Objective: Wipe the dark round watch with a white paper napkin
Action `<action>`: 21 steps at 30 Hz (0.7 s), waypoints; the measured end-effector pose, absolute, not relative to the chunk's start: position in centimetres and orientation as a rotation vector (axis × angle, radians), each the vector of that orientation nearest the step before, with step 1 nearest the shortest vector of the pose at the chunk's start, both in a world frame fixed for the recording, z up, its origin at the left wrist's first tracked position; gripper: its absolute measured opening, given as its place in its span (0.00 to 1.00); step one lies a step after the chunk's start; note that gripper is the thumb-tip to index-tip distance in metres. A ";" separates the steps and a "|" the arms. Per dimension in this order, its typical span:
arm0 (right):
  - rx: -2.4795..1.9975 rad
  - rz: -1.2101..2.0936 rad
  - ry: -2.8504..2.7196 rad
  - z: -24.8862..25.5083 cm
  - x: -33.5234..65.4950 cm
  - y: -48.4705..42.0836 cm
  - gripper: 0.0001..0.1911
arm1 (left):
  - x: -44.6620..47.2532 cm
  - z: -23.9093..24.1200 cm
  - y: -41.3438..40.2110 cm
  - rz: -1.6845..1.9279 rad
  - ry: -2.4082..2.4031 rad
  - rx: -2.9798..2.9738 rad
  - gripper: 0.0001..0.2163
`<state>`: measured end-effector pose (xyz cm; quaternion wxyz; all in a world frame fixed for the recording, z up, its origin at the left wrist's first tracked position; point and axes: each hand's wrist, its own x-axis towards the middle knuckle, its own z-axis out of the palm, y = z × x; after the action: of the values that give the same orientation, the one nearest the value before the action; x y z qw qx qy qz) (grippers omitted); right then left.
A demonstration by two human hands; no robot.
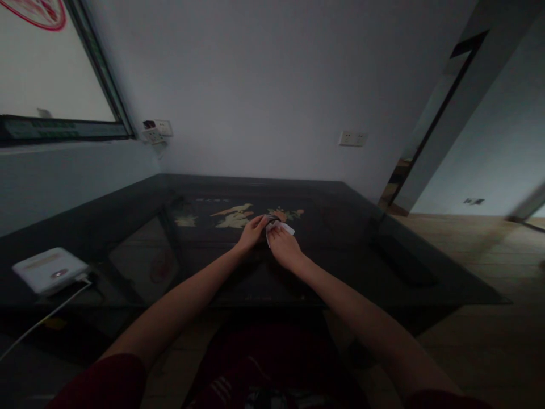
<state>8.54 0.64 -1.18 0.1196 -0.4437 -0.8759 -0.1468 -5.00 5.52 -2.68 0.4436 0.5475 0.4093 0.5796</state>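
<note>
My two hands meet over the middle of the dark glossy table [340, 238]. My left hand [252, 232] is closed at the side of a small dark object [273, 218], mostly covered by fingers, so its kind does not show. A thin white cloth or tissue [288, 228] sticks out from under the fingers of my right hand [283, 245], which press it against the dark object. The fingers of both hands are bent and close together.
A white box-shaped device [51, 267] with a white cable [46, 315] stands at the table's left. A long dark object [402, 260] lies at the right. Bird and flower pictures [234, 217] decorate the tabletop. Behind is a wall with sockets [352, 138].
</note>
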 end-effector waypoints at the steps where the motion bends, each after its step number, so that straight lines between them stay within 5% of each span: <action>1: -1.294 -0.387 -2.550 -0.9 8.6 0.4 0.19 | -5.0 -2.7 5.5 1.432 1.017 1.358 0.21; 8: -1.257 0.481 -2.089 -0.2 8.6 0.8 0.10 | -5.0 -2.7 5.3 1.435 0.984 1.292 0.22; 13: -0.741 1.265 -1.356 -0.6 8.3 2.2 0.16 | -4.7 -2.2 4.9 1.500 0.930 1.281 0.20; 21: -0.735 1.179 -1.477 -0.7 8.7 2.2 0.17 | -4.6 -1.8 4.4 1.502 0.903 1.238 0.21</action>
<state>8.73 2.18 -0.72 0.5287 -0.3077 -0.6182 0.4936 -4.58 4.39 -1.79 0.4776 0.5070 0.3697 0.6149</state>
